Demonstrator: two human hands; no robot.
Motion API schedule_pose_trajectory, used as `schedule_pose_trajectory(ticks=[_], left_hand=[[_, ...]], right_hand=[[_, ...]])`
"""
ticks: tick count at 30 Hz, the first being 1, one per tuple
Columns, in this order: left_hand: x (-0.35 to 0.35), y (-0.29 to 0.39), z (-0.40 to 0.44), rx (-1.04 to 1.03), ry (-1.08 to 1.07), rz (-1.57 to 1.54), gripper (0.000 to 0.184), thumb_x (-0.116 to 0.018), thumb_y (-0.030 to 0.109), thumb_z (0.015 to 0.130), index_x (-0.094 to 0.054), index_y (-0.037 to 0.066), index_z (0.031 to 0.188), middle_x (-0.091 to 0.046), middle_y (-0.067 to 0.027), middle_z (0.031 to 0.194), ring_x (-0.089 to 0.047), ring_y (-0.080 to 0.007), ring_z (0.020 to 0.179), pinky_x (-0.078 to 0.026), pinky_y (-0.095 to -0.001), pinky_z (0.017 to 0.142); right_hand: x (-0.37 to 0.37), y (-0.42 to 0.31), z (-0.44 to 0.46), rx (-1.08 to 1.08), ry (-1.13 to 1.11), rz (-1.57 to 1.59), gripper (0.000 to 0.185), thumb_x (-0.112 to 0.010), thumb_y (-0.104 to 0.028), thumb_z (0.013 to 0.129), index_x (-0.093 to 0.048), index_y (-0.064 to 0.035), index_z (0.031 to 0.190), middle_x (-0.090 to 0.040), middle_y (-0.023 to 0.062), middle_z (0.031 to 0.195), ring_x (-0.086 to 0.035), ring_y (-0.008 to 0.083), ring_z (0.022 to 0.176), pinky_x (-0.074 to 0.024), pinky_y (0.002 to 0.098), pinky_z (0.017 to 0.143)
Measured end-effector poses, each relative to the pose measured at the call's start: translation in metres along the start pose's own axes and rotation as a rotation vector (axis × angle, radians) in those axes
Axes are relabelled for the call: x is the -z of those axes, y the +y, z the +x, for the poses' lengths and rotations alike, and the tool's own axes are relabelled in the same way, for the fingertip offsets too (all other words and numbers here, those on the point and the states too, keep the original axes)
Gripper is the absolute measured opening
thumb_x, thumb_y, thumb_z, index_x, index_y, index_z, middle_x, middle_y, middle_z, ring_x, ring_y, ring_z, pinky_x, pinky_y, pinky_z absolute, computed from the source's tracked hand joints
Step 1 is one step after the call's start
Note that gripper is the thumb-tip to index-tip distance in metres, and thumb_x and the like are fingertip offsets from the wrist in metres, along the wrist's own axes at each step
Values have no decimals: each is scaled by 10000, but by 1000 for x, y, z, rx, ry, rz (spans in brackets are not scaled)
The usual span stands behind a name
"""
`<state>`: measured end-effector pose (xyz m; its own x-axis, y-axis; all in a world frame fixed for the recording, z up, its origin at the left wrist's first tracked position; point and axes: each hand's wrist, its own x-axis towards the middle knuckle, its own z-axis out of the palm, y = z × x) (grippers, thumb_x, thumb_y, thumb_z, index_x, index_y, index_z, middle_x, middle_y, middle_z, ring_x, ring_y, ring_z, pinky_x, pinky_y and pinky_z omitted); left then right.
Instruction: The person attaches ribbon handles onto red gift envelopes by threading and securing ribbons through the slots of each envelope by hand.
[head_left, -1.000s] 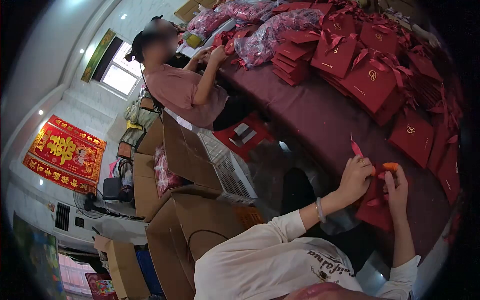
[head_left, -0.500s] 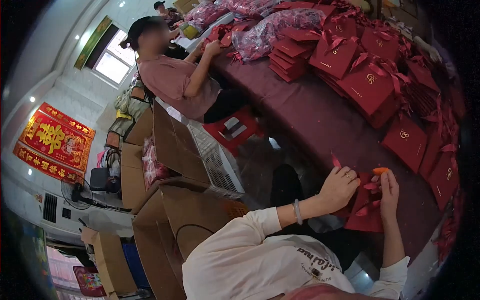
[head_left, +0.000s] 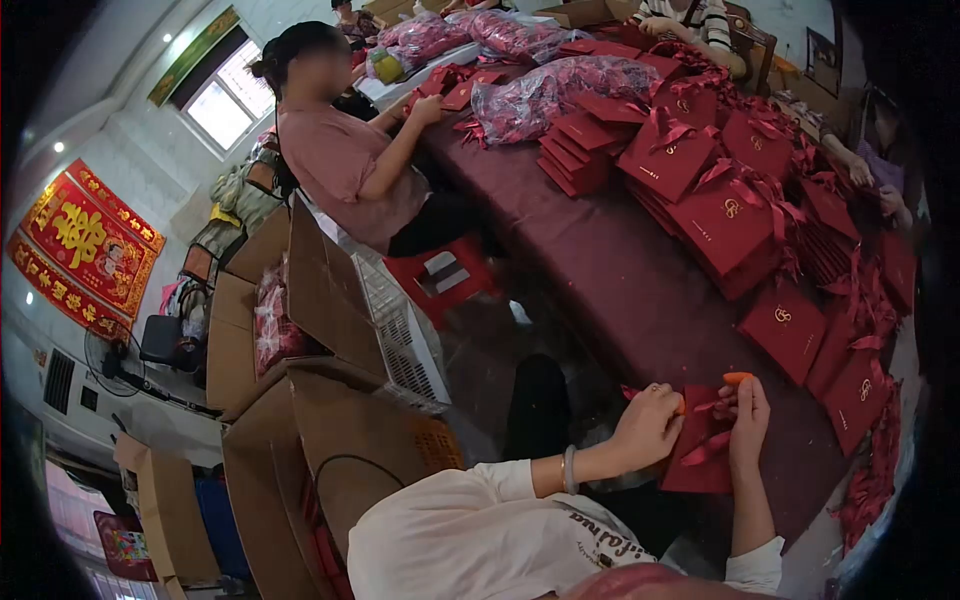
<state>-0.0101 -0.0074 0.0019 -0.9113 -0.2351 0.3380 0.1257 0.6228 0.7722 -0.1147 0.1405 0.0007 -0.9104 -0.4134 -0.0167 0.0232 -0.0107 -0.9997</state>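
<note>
A dark red paper gift bag (head_left: 694, 474) lies at the table's near edge, between my two hands. My left hand (head_left: 647, 430), with a bangle at the wrist, is closed at the bag's left side, and a red ribbon end (head_left: 628, 392) pokes out beyond its fingers. On the bag's right side my right hand (head_left: 750, 422) is closed in a pinch on the red ribbon (head_left: 712, 448) over the bag. An orange finger cover (head_left: 738, 378) sits on a right-hand fingertip, and a bit of orange shows at my left fingertips. The exact grip is partly hidden.
Stacked red gift bags (head_left: 727, 212) with ribbons cover the table's right side. A clear plastic bundle (head_left: 560, 98) lies farther back. A co-worker (head_left: 335, 165) sits on a red stool (head_left: 440, 280) at left; other people work across the table. Open cardboard boxes (head_left: 350, 430) stand left of me.
The view has shifted, so my hands and the bag appear lower and farther left. The ribbon end by my left hand now sticks out less upright. Both hands stay closed at the bag.
</note>
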Motion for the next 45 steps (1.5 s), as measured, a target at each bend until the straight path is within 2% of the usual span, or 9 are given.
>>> schedule_pose_trajectory(ticks=[7, 17, 24, 30, 31, 34, 37, 40, 45], left_hand=[[41, -6, 3, -278, -313, 321, 96, -595, 40, 755, -566, 49, 847, -518, -100, 868, -476, -271, 848, -384, -370, 722], [67, -38, -27, 30, -275, -80, 71, -609, 92, 783, -591, 25, 799, -539, -128, 773, -523, -308, 768, -428, -381, 694], [47, -46, -48, 265, -196, -321, 104, -616, 102, 832, -621, 12, 882, -506, -60, 747, -481, -138, 655, -386, -254, 587], [52, -57, -53, 327, 4, -321, 82, -588, 75, 865, -599, -7, 866, -491, -17, 785, -448, -99, 674, -360, -220, 594], [55, -64, -55, 486, 36, -423, 98, -574, 86, 881, -603, -8, 883, -490, -16, 811, -451, -92, 707, -358, -212, 624], [58, -69, -55, 486, -45, -328, 120, -578, 96, 879, -605, -8, 934, -504, -27, 840, -456, -95, 740, -365, -214, 648], [50, -53, -60, 365, 213, -93, 166, -595, 99, 864, -591, -11, 989, -526, -58, 888, -474, -128, 748, -387, -234, 653], [39, -25, -67, 261, 127, -176, 91, -617, 60, 831, -603, 8, 904, -530, -66, 836, -480, -148, 700, -388, -247, 618], [14, 2, -53, 283, -103, -129, 126, -652, 117, 811, -595, 6, 826, -523, -92, 742, -476, -201, 640, -378, -280, 570]], right_hand=[[-1, 1, -2, 5, -37, -15, 325, -384, -287, 982, -570, -22, 992, -566, 22, 780, -528, 63, 643, -467, 217, 563], [-2, 3, 1, -8, -18, -29, 324, -393, -287, 980, -577, -22, 1012, -563, 25, 787, -525, 65, 644, -469, 210, 569], [-1, 2, -2, -42, -21, -21, 318, -404, -270, 978, -590, -14, 1010, -578, 27, 823, -529, 68, 683, -474, 212, 604], [-4, -3, -1, -37, -29, -14, 328, -412, -278, 974, -592, -6, 1007, -561, 32, 785, -535, 72, 668, -486, 217, 601], [-4, -3, -1, -15, -33, -16, 328, -412, -275, 974, -597, -4, 994, -562, 31, 791, -531, 70, 663, -485, 216, 599], [-5, -3, -1, -21, -23, 0, 311, -421, -264, 970, -601, -10, 988, -561, 20, 768, -528, 68, 653, -482, 210, 593], [-4, -6, -1, -15, -67, -94, 286, -472, -262, 950, -598, -10, 999, -570, 11, 756, -533, 70, 652, -464, 215, 579], [-7, -6, -4, 118, -153, -168, 266, -562, -266, 899, -602, -29, 1014, -579, 9, 697, -535, 77, 607, -428, 220, 544], [0, -33, -4, 53, -437, -468, 352, -661, -279, 797, -590, -80, 1079, -565, 42, 609, -547, 118, 528, -400, 247, 518]])
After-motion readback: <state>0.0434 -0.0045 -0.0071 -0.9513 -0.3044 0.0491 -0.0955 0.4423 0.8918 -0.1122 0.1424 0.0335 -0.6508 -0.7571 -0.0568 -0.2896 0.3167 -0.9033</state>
